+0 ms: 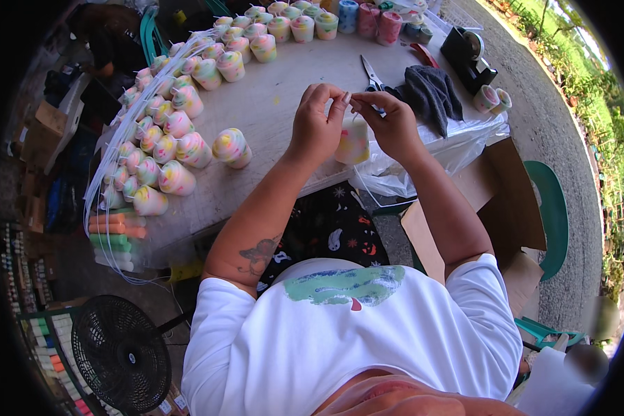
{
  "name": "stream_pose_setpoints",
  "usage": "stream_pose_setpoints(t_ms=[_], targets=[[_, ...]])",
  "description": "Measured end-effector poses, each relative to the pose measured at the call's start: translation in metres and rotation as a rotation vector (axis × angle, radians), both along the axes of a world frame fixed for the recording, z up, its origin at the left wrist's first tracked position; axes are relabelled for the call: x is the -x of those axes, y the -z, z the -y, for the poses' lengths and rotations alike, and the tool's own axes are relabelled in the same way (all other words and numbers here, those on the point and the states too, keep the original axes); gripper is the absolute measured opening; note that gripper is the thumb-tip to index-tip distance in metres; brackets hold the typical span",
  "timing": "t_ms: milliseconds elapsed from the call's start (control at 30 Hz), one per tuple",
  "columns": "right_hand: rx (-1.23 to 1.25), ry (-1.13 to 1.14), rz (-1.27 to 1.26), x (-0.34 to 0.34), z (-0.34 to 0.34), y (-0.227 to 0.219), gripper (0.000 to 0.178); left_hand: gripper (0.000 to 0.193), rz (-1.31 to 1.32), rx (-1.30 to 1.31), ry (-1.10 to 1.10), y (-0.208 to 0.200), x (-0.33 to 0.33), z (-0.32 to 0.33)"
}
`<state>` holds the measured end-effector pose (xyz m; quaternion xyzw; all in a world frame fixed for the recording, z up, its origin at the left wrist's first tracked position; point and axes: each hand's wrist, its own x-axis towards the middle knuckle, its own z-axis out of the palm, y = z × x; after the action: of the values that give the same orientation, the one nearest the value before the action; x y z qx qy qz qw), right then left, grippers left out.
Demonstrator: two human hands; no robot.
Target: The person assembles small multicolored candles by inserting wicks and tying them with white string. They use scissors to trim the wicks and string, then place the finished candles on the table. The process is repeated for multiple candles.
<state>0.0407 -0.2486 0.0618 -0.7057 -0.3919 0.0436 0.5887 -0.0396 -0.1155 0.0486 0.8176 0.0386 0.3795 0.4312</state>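
My left hand [317, 119] and my right hand [392, 126] meet over the table's front edge, thumbs and forefingers pinched together. Between the fingertips is what looks like the thin wick of a candle; the fingers partly hide it. Just below them is that cup-shaped white candle [354, 144] with pastel patches. Whether it hangs or rests on the table I cannot tell. To the left, a similar candle with a swirled top [232, 148] stands apart from several rows of others [178, 177]. Scissors [373, 75] lie beyond my hands, beside a dark grey cloth [431, 93].
Long white wick strands [104, 170] drape over the table's left edge, near wrapped coloured sticks [114, 236]. A black tape dispenser [468, 59] stands at the far right. Clear plastic [423, 163], an open cardboard box [509, 187] and a green chair [553, 218] are to the right; a black fan [121, 344] is lower left.
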Motion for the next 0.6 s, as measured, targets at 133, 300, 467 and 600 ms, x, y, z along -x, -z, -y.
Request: stream_pose_setpoints(t_ms=[133,300,467,600], targets=[[-0.016,-0.008,0.113,-0.011,0.004,0.000,0.013,0.023,-0.037,0.399,0.242,0.005,0.002,0.021],[0.013,0.042,0.264,-0.013,0.025,-0.010,0.011,0.022,-0.417,0.548,0.560,-0.005,-0.001,0.013],[0.213,0.212,0.478,-0.006,0.060,-0.009,0.008,0.020,-0.374,0.351,0.484,-0.001,-0.006,0.023],[0.239,0.260,0.463,-0.013,0.069,-0.008,0.008,0.028,-0.519,0.485,0.604,0.000,-0.015,0.028]])
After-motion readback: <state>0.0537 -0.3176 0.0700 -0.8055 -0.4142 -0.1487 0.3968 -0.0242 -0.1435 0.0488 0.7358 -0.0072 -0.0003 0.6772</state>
